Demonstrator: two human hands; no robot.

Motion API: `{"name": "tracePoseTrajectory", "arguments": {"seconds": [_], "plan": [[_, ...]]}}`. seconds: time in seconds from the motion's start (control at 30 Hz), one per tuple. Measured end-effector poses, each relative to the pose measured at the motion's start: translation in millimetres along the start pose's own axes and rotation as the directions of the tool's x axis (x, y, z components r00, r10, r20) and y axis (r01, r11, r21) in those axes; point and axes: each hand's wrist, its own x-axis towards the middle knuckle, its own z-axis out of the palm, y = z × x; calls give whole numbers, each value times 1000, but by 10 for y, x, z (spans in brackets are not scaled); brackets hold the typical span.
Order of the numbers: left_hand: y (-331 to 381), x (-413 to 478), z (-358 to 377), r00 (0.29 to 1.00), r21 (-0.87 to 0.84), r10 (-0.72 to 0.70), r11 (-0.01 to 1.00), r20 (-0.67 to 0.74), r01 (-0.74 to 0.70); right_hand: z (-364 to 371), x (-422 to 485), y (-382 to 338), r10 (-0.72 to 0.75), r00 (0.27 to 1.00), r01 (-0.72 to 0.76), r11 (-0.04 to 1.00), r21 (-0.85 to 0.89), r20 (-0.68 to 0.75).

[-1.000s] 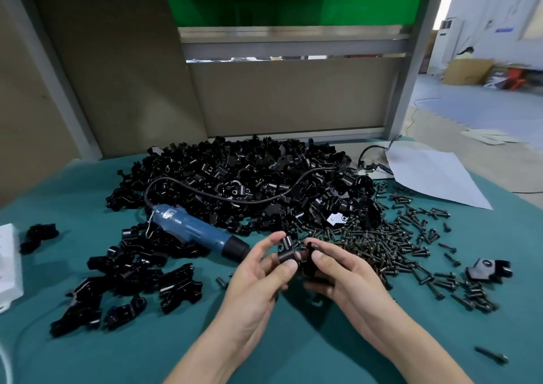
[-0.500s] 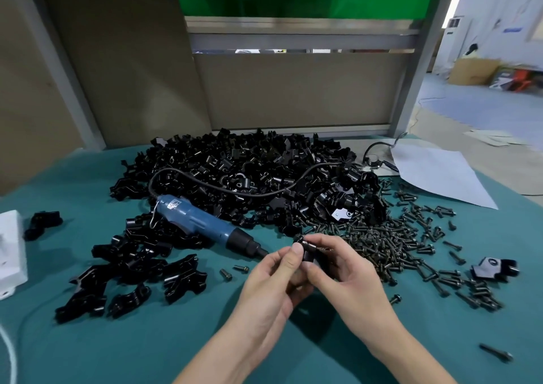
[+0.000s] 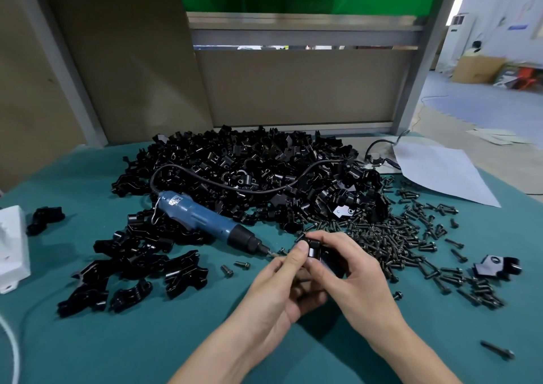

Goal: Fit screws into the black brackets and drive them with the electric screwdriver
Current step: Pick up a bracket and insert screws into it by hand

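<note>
A small black bracket (image 3: 313,248) is held between both hands above the green mat. My left hand (image 3: 282,284) pinches it with thumb and fingers from the left; my right hand (image 3: 352,275) curls round it from the right. Just left of the hands lies the blue electric screwdriver (image 3: 202,222), its tip pointing at them, its black cord looping over a large heap of black brackets (image 3: 249,172). A spread of dark screws (image 3: 405,237) lies to the right of the hands. Whether a screw sits in the held bracket is hidden.
Finished-looking black brackets (image 3: 129,269) lie in a group at the left. Two loose screws (image 3: 235,267) sit near the screwdriver tip. A white box (image 3: 11,245) stands at the left edge, a white sheet (image 3: 440,172) at the back right, a lone bracket (image 3: 496,266) at the right.
The view has tilted slightly. Both hands have kept the bracket and turned it a little between the fingers; the screwdriver stays on the mat.
</note>
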Motion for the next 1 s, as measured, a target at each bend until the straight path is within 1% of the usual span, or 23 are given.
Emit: {"name": "tracePoseTrajectory", "arguments": {"seconds": [0.1, 0.13, 0.17, 0.2, 0.23, 0.27, 0.3, 0.33, 0.37, 0.43, 0.47, 0.53, 0.57, 0.6, 0.67, 0.73, 0.77, 0.87, 0.9, 0.93, 0.97, 1.0], "plan": [[6, -3, 15, 1000, 60, 7, 998, 29, -9, -32, 29, -13, 34, 999, -33, 999, 30, -22], [11, -10, 33, 1000, 91, 24, 996, 18, -26, -54, 58, -27, 85, 995, -79, 993, 92, -61], [16, -18, 41, 997, 160, 72, 985, -10, -69, -86, 95, -41, 166, 978, -139, 970, 199, -124], [24, -32, 30, 988, 293, 149, 947, -38, -131, -132, 137, -49, 275, 944, -197, 913, 358, -182], [34, -43, -5, 965, 488, 257, 849, -45, -203, -192, 179, -51, 382, 902, -224, 813, 538, -202], [51, -56, -56, 930, 683, 368, 681, -10, -263, -260, 206, -51, 465, 865, -219, 689, 690, -190], [72, -64, -111, 889, 815, 454, 493, 57, -304, -331, 218, -54, 525, 835, -202, 572, 795, -165], [103, -67, -153, 859, 887, 500, 342, 109, -312, -394, 222, -60, 569, 811, -178, 461, 869, -136], [134, -56, -173, 840, 917, 526, 257, 132, -305, -446, 219, -70, 598, 794, -146, 358, 922, -107], [174, 19, -168, 825, 953, 545, 144, 150, -268, -504, 208, -83, 630, 775, -87, 180, 980, -47], [179, 71, -155, 817, 970, 544, 30, 188, -243, -513, 206, -94, 635, 772, -68, 121, 990, -25], [166, 190, -118, 794, 937, 514, -290, 324, -195, -518, 215, -103, 640, 769, -56, 59, 997, 5], [147, 247, -106, 785, 889, 488, -425, 382, -168, -511, 223, -101, 641, 768, -55, 41, 998, 16], [129, 298, -92, 784, 843, 458, -517, 418, -148, -504, 227, -99, 645, 764, -52, 20, 998, 27], [90, 407, -62, 798, 763, 382, -630, 467, -146, -499, 235, -97, 665, 745, -37, -24, 999, 44], [51, 486, -30, 815, 708, 315, -689, 487, -156, -498, 244, -97, 681, 731, -20, -42, 999, 44], [35, 506, -21, 809, 692, 303, -703, 503, -167, -496, 247, -94, 684, 728, -13, -44, 999, 40], [26, 510, -6, 807, 651, 253, -733, 533, -199, -489, 253, -86, 672, 739, -22, -44, 999, 45], [28, 495, -14, 798, 655, 253, -723, 547, -220, -489, 250, -82, 661, 749, -32, -45, 998, 54], [32, 466, -29, 783, 708, 282, -655, 554, -265, -489, 247, -76, 649, 759, -43, -43, 998, 61], [36, 418, -33, 779, 804, 345, -503, 524, -318, -488, 242, -68, 639, 766, -55, -32, 998, 63], [44, 356, -18, 790, 894, 424, -270, 443, -357, -477, 242, -62, 631, 773, -75, -1, 997, 59]]}}
